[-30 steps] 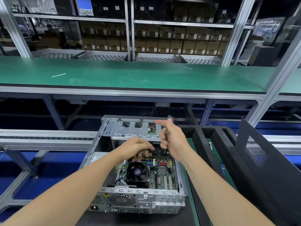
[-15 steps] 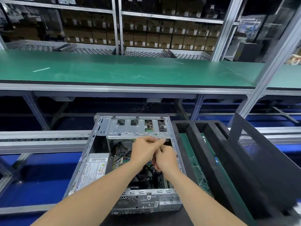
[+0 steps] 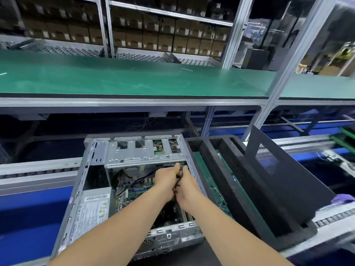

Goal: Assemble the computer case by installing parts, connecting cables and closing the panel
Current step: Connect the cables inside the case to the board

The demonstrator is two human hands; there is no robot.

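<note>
The computer case (image 3: 169,236) lies open on its side on the dark work surface, its perforated rear wall at the near edge and partly cut off behind the forearms. Both hands meet inside it, near the case's far right corner just below the silver drive cage (image 3: 144,153). The left hand (image 3: 166,184) and the right hand (image 3: 187,186) are pressed together, knuckles up, with fingers curled round a thin black cable (image 3: 178,180) that shows only as a dark strand in the gap between them. Its ends are hidden, so where it plugs in cannot be made out. The fingertips are blurred against the cage's lower lip. The arms cover most of the motherboard (image 3: 132,191); only a strip with coloured slots and a loose black wire (image 3: 134,184) is visible to the left of the hands. The grey power supply (image 3: 92,208) fills the case's near left corner, and its label is too small to read. Just beside the case on the right stands a black foam tray (image 3: 209,150) with a green board (image 3: 201,164) in one slot. The black side panel (image 3: 288,185) leans tilted against the tray's right side. Something purple (image 3: 343,198) at the panel's right edge is too blurred to identify. Above runs a green shelf (image 3: 134,79), with rows of cardboard boxes (image 3: 153,41) behind it.
</note>
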